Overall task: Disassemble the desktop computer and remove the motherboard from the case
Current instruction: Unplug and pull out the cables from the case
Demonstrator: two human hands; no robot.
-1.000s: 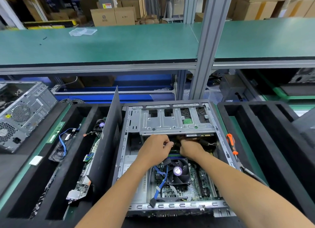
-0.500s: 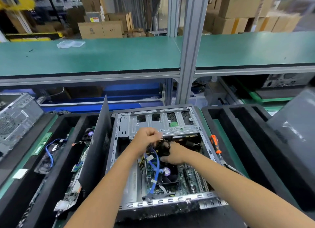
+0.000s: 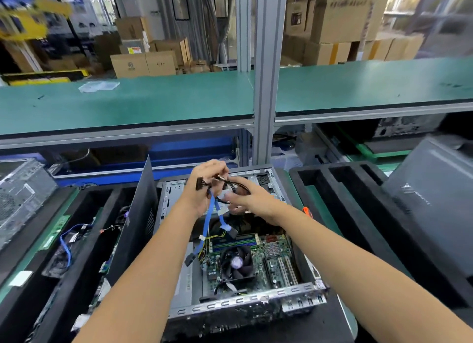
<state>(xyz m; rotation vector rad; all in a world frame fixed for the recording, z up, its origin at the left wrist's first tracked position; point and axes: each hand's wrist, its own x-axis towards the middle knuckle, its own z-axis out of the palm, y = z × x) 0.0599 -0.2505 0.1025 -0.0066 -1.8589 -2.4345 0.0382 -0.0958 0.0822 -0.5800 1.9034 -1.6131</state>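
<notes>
Both hands have come up out of the case since a second ago, when they were low inside by the drive cage; the cable bundle has risen with them.

Head view: left hand (image 3: 204, 186) is raised above the far end of the open computer case (image 3: 245, 301), fingers curled round a bundle of cables (image 3: 231, 186): black leads with a dark connector at the wrist side, plus two blue flat cables (image 3: 208, 224) hanging down from the grip toward the board, their black plug ends dangling free. Right hand (image 3: 245, 199) sits just beside the left, touching the same bundle; fingers look loosely extended over the black leads, blurred, so cannot tell how firm that grip is.

Motherboard (image 3: 266, 263) is in the case, below and nearer the camera than both hands, apart from them. Its fan cooler (image 3: 236, 263) sits mid-board. Yellow and black wires run along the board's left edge.

Orange-handled screwdriver (image 3: 307, 211) lies just right of the case, partly hidden by the right forearm. Black foam trays (image 3: 340, 189) flank the case on the tabletop; left tray holds pulled parts and a blue cable.
</notes>
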